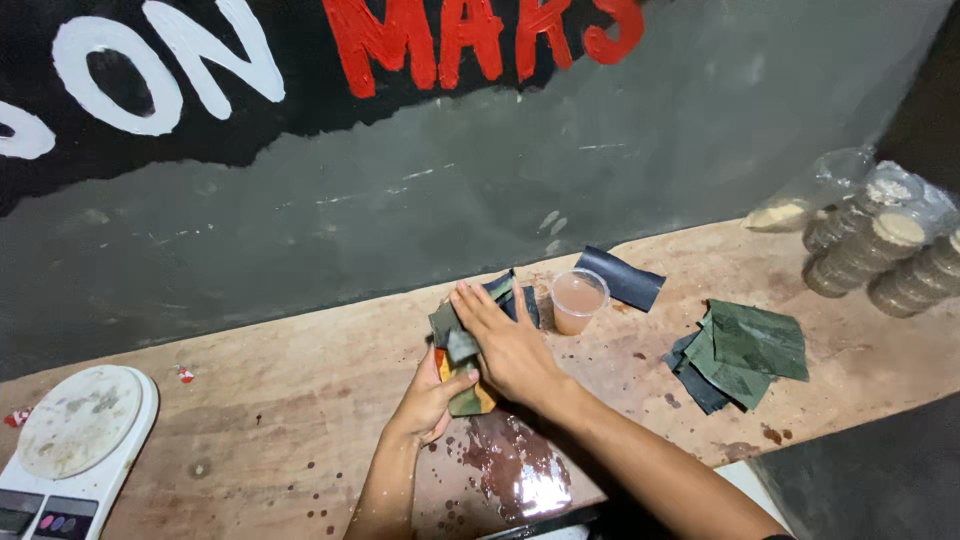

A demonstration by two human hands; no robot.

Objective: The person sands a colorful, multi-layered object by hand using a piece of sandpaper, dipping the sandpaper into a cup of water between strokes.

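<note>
Work surface: worn brown wooden tabletop (300, 400) w/ dark stains and a wet glossy patch near the front edge.

Left hand (432, 393): grip closed on the lower end of a folded green leaf packet (462, 372), thumb on top, orange-yellow filling visible at the packet's edge. Packet sits at tabletop centre, just above the wet patch.

Right hand (505, 345): fingers spread flat, palm down, pressing on the packet top and on the loose dark green leaf pieces (500, 290) behind it. Grip apart, clamped on nothing.

Adjacent items:
- Small clear plastic cup (578, 300) w/ pale pink-brown liquid, upright, just right of the right hand's fingertips.
- Dark blue-grey leaf strip (622, 277), flat, behind and right of the cup, near the wall.
- Stack of cut green leaf squares (745, 350), well right of the cup, fanned out.
- Clear plastic bags of round brown discs (880, 250), far right, against the wall; exact contents cannot be told.
- White digital kitchen scale (75, 440) w/ soiled round platform, far left corner, well apart from both hands.

Backdrop: grey painted wall (450, 190) w/ large white and red lettering up top.
</note>
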